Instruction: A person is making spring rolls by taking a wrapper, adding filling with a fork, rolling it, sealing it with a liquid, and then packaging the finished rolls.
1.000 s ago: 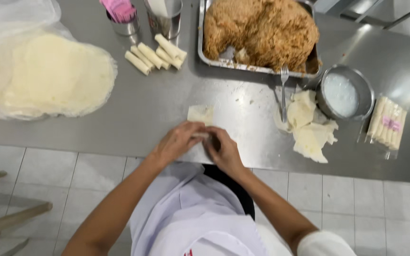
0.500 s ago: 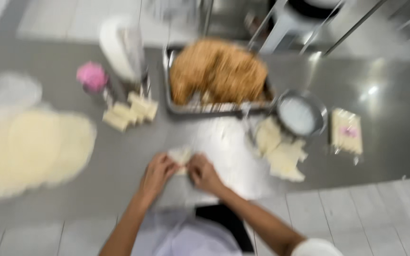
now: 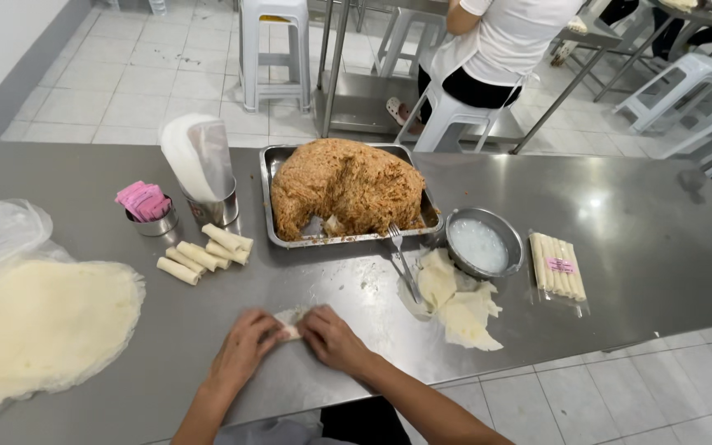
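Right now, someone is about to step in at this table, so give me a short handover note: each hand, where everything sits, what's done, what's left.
Left hand and right hand: both pressed on one small wrapper roll at the near edge of the steel table.
Done: a pile of finished rolls beside two metal cups; a sealed pack of rolls on the right.
Supplies: tray of filling at centre with a fork leaning on it, bowl of white liquid, cut wrapper pieces, big round sheets on the left.
Left: the roll in hand is not yet closed; much filling remains.
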